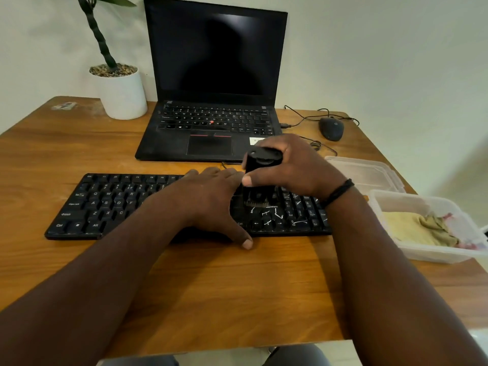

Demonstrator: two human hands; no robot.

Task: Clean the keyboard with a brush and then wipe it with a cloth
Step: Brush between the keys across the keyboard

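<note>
Bare table (216, 291) lies near; laptop (211, 101) blocks behind keyboard (111, 204).

Grainy wooden table (79, 154), matt black plastic keyboard (105, 204), crumpled cloth (420, 228), translucent plastic tub (433, 253)

A wooden surface (79, 154) carries a keyboard (111, 204), an open laptop (211, 120), a potted plant (121, 93), a wired mouse (331, 128), a plastic tub (412, 249) and its lid (369, 173).

You sit at a home office: wooden tabletop (79, 154), open black laptop (214, 83), wired black mouse (331, 128), white potted plant (122, 93).
</note>
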